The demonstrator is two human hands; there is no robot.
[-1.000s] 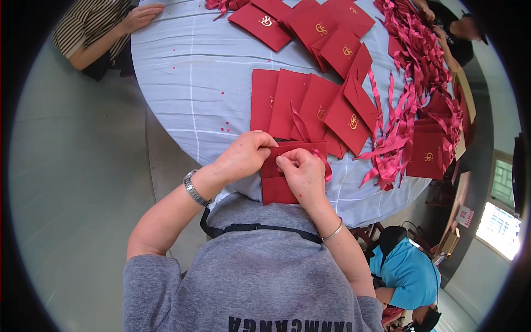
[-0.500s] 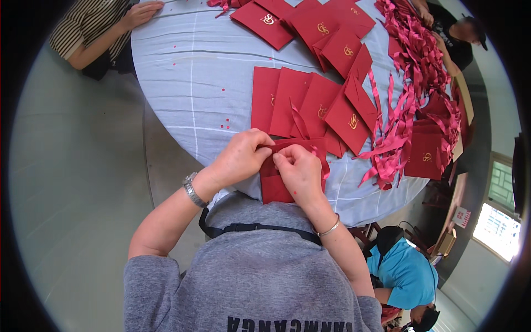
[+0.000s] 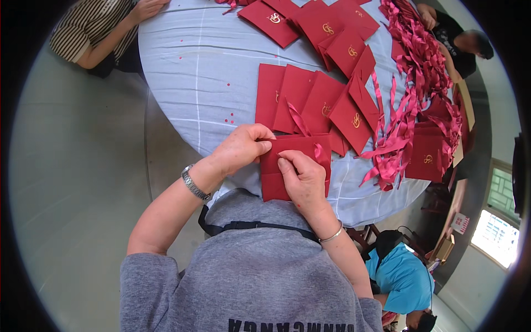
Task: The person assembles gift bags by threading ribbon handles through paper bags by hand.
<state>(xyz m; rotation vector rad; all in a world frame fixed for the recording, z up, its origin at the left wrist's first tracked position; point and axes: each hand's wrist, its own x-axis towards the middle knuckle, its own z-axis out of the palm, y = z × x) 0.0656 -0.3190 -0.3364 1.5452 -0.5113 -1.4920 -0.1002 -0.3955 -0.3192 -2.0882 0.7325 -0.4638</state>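
A round worktop (image 3: 174,94), draped in a pale blue cloth with thin white lines and soft creases, filled the upper middle of the view. At its near edge, close against the wearer's grey shirt (image 3: 254,265), stood a red bag (image 3: 271,185) with a pink ribbon loop (image 3: 319,154) at its upper right. The left hand (image 3: 240,148) had its grip pinching the bag's upper left edge between thumb and forefinger. The right hand (image 3: 304,177) rested over the bag's front, thumb and forefinger close together; whether that grip pinched anything could not be told.

Beyond them, more red bags (image 3: 298,83) overlapped in a fan, gold emblems showing on several. Small red dots (image 3: 231,117) were scattered on the cloth to the left, and a long heap of pink ribbons (image 3: 415,61) ran down the right side.

A person in a striped shirt (image 3: 91,27) was at the far left, a person in black (image 3: 453,50) at the far right. Grey floor (image 3: 83,166) spread leftward; at the lower right were a person in blue (image 3: 404,276) and a bright window (image 3: 496,238).
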